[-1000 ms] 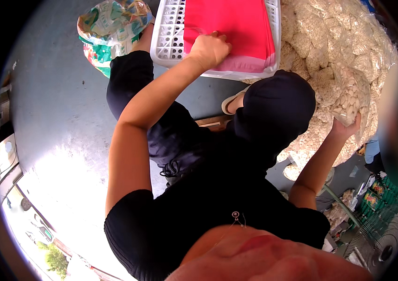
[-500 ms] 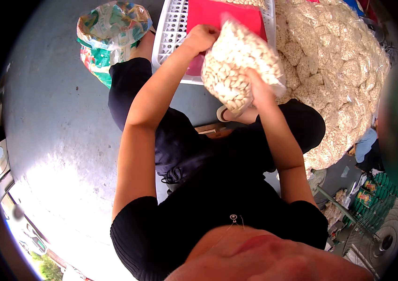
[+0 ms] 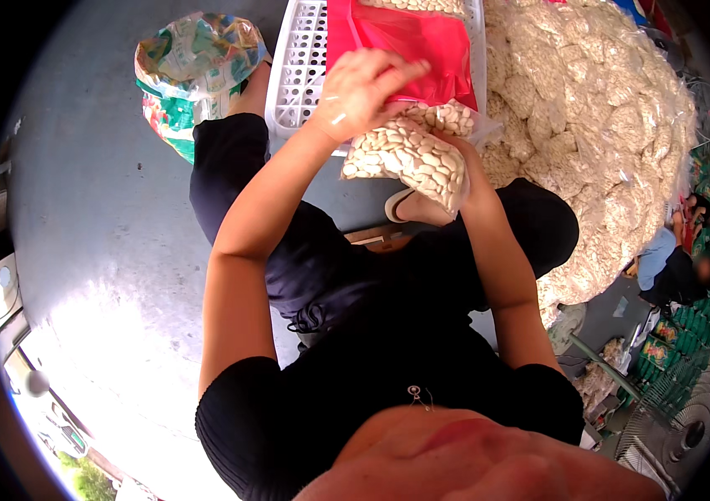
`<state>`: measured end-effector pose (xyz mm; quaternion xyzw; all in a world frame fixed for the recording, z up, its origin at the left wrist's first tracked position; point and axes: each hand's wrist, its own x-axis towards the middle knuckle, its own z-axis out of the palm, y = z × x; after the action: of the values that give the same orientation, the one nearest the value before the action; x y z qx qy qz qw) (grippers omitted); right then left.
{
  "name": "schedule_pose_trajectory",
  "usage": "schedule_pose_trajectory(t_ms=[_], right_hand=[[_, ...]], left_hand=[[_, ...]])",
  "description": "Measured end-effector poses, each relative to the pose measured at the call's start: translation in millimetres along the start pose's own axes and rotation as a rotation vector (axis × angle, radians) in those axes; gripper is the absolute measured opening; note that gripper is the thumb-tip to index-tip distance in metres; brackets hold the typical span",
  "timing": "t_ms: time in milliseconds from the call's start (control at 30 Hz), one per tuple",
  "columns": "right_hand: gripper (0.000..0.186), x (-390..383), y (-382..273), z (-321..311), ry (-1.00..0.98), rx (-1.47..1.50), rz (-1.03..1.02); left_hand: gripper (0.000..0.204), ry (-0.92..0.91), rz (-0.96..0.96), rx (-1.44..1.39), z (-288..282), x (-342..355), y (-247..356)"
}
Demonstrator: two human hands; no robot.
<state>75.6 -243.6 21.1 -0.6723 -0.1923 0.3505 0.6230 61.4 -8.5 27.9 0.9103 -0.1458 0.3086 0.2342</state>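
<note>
My left hand (image 3: 359, 96) reaches across the red plastic bags (image 3: 405, 46) in the white perforated basket (image 3: 292, 67), its fingers bent but apart, touching the red plastic. My right hand (image 3: 463, 150) is closed on a clear bag of pale, flat seeds or beans (image 3: 401, 159), held at the basket's near edge beneath my left hand. The bag hides much of the right hand's fingers. More pale pieces in clear plastic show at the top of the basket, partly behind the red bags.
A large heap of bagged pale seeds (image 3: 588, 125) fills the right side. An open patterned sack (image 3: 192, 104) stands at upper left. Other people (image 3: 672, 275) sit beyond the heap, near green packages (image 3: 684, 334) and a fan (image 3: 693, 417) at lower right. My knees frame the basket's near side.
The right hand has brought the seed bag leftward from the heap to the basket, then slightly lower. The left hand has moved slightly down, and its fingers have spread over the red plastic.
</note>
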Motion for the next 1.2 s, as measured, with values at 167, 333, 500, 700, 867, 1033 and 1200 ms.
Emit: schedule_pose_trajectory(t_ms=[167,333,500,700,867,1033,1200], right_hand=[[0.04,7,-16,4,0.233,0.739,0.373],[0.038,44,59,-40,0.126,0.965,0.246],[0.046,43,38,-29,0.23,1.214,0.13],[0.056,44,57,-30,-0.117,1.482,-0.156],[0.044,51,44,-13,0.387,1.009,-0.027],[0.044,50,41,-7,0.276,1.387,0.01],[0.038,77,57,-14,-0.477,1.356,-0.55]], left_hand=[[0.049,-0.476,-0.776,-0.191,-2,-41,-37],[0.025,-0.338,-0.514,-0.141,2,-51,-18],[0.012,-0.399,-0.518,-0.16,-19,-40,2],[0.012,-0.275,-0.489,-0.205,11,-45,6],[0.011,-0.218,-0.598,-0.344,7,-34,23],[0.012,-0.305,-0.518,-0.17,34,-45,33],[0.015,-0.309,-0.259,-0.333,31,-40,45]])
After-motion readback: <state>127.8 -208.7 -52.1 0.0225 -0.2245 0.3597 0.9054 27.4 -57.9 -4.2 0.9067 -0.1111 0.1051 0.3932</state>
